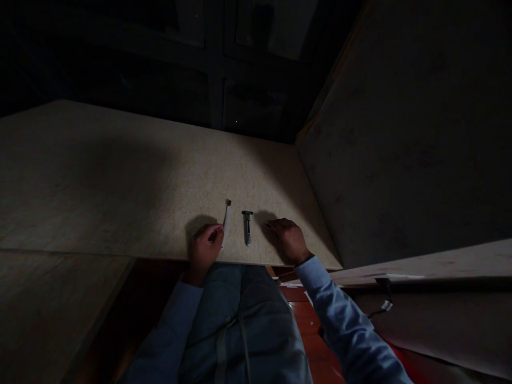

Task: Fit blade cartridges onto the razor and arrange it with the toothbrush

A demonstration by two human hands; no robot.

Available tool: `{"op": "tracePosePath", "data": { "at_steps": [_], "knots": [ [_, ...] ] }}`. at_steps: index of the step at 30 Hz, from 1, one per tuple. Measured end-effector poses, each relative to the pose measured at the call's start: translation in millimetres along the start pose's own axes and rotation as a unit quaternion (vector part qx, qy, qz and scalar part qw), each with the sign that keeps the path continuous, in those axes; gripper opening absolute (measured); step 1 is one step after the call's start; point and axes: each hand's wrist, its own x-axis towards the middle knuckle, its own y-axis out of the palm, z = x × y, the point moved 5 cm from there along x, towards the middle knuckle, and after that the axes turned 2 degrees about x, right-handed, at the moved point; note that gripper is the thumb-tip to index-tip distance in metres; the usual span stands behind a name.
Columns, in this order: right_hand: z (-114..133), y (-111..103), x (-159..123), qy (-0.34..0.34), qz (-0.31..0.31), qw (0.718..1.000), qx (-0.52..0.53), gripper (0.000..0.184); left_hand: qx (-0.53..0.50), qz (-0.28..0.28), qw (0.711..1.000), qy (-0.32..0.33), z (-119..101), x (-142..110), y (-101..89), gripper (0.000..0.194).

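Observation:
On the table's near part lies a slim white toothbrush [228, 214] with a dark head pointing away from me. My left hand [205, 246] is closed beside its handle, with thumb and forefinger pinched at the handle's left edge. A razor [248, 229] with a dark head and a grey-and-dark handle lies between my hands, touched by neither. To its right, my right hand [288, 238] rests low over the table, fingers drawn together and pointing left. Something small and dark may be at those fingertips; shadow hides what it is.
The pale table [160, 186] meets a patterned panel [400, 133] on the right. Dark window frames [216, 101] stand behind it. A cushion-like grey-blue cloth [244, 320] covers my lap. A black cable [388, 290] hangs below the panel at right.

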Motion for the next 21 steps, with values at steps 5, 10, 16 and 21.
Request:
{"op": "tracePosePath", "data": {
  "at_steps": [5,10,16,21],
  "knots": [
    [-3.0,7.8,-3.4,-0.020,0.005,1.000,0.008,0.028,-0.012,-0.002,1.000,0.001,-2.0,-0.7,-0.6,0.028],
    [-7.5,9.7,-8.7,-0.022,-0.040,0.998,0.036,0.027,-0.019,-0.003,1.000,0.016,-2.0,-1.0,-0.4,0.026],
    [-7.3,8.2,-6.4,-0.023,-0.061,0.997,0.047,0.025,-0.021,0.002,1.000,0.009,-1.0,-1.3,0.5,0.027],
    [-5.5,8.0,-5.9,-0.030,-0.088,0.995,0.030,0.029,-0.021,0.002,1.000,0.007,-2.9,-1.2,-0.7,0.026]
  ]
}}
